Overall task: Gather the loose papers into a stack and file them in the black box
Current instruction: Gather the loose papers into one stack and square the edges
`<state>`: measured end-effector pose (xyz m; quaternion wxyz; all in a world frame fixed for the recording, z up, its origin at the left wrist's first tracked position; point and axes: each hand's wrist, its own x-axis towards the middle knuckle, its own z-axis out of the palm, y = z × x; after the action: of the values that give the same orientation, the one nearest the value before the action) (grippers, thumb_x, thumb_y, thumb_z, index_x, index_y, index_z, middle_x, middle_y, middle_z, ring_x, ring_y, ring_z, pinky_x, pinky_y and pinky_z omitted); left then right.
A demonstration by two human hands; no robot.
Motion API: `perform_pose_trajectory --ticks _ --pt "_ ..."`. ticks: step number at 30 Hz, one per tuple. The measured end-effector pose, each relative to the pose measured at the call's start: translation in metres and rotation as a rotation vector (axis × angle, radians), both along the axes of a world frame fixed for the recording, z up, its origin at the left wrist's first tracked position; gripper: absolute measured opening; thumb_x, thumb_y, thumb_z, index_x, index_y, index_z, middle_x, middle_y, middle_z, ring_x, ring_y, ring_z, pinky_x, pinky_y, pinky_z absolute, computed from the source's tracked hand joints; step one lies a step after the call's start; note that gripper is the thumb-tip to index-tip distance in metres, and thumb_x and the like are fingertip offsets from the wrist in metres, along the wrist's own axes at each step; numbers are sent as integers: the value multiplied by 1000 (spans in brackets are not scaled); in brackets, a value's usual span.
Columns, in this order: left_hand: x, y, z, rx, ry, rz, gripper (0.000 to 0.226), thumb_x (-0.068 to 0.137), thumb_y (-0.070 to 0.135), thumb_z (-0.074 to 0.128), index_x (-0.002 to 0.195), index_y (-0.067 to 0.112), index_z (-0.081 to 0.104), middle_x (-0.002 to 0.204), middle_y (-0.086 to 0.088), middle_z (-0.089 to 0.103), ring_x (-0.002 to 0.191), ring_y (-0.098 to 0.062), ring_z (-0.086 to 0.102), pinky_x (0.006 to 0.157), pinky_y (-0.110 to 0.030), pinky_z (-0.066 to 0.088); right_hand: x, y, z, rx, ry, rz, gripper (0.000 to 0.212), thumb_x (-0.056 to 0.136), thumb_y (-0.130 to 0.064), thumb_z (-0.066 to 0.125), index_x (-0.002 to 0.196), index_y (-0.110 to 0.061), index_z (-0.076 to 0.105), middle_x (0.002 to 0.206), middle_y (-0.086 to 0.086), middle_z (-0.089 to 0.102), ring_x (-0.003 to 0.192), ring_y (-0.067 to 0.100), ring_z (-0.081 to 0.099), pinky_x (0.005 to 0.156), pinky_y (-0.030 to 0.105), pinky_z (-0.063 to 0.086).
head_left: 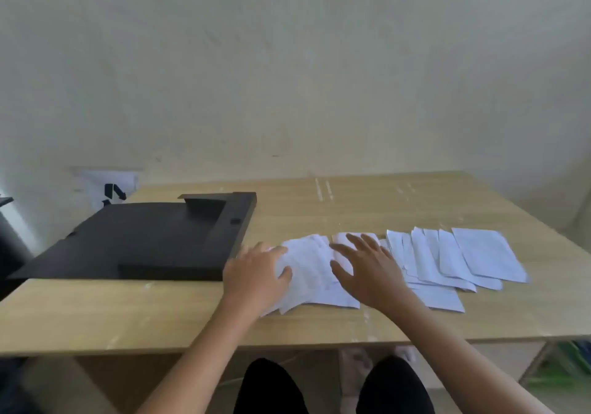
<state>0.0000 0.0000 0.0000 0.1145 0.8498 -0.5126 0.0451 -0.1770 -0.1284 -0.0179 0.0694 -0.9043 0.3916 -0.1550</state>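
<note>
table (351,208): pale wood, matt | papers (486,253): white paper | box (144,240): matt blk

Seen from a head-worn camera: the person's own two arms and hands, both bare from fingertip to the bottom edge of the picture. No sleeve shows on either forearm. The left hand (256,277) and the right hand (371,272) carry no gloves; no ring, watch or band can be made out on fingers or wrists, though the picture is soft. The fingers are slim, the nails short as far as can be told. Below the arms, two knees (271,388) appear in plain black trousers, with no pattern, seam or marking visible on the dark cloth.
</note>
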Motion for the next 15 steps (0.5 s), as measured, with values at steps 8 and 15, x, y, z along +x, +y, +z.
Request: perform_pose_trajectory --ticks 8,15 --pt "-8 -2 -55 74 156 83 56 99 65 30 153 53 28 171 3 14 157 -34 4 123 -52 13 -8 4 -44 100 54 -42 50 97 -56 28 144 -42 35 160 -6 24 149 20 14 120 44 10" --pt "-18 -32 -66 0 174 34 57 99 64 27 155 51 27 172 5 12 157 -30 3 124 -61 4 -9 5 -49 142 -48 -26 53 99 -52 29 149 -37 30 162 -7 20 152 16 5 123 40 0"
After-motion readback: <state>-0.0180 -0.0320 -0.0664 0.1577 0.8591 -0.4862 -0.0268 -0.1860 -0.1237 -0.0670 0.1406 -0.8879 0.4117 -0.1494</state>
